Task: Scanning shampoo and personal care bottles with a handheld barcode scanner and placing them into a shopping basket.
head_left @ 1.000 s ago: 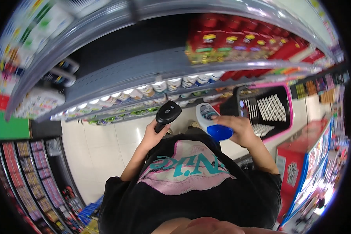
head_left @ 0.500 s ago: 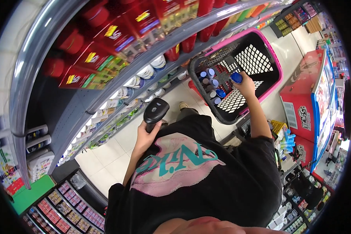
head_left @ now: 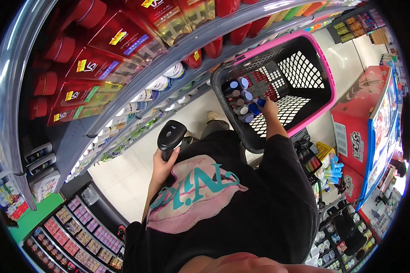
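Note:
My left hand (head_left: 165,163) is wrapped round the handle of a black barcode scanner (head_left: 172,135), held out in front of my shirt. My right hand (head_left: 270,109) reaches down into a black shopping basket with a pink rim (head_left: 331,84). Its fingers are closed at a dark blue-capped bottle (head_left: 261,102); the bottle's body is mostly hidden. Right beside it, at the basket's left end, several bottles (head_left: 246,95) stand close together, with pale lilac, whitish and blue caps. The rest of the basket's mesh floor shows bare.
A shelf (head_left: 136,82) runs along my left, with red boxes (head_left: 123,38) above and white-lidded containers (head_left: 158,83) below. A red chest-like cabinet (head_left: 357,104) stands to the right. Racks of small packs (head_left: 73,227) are at lower left. Pale floor tiles (head_left: 123,177) show between.
My right hand has lowered the blue-capped bottle leftward to the group of bottles. The scanner in my left hand has shifted slightly left and down.

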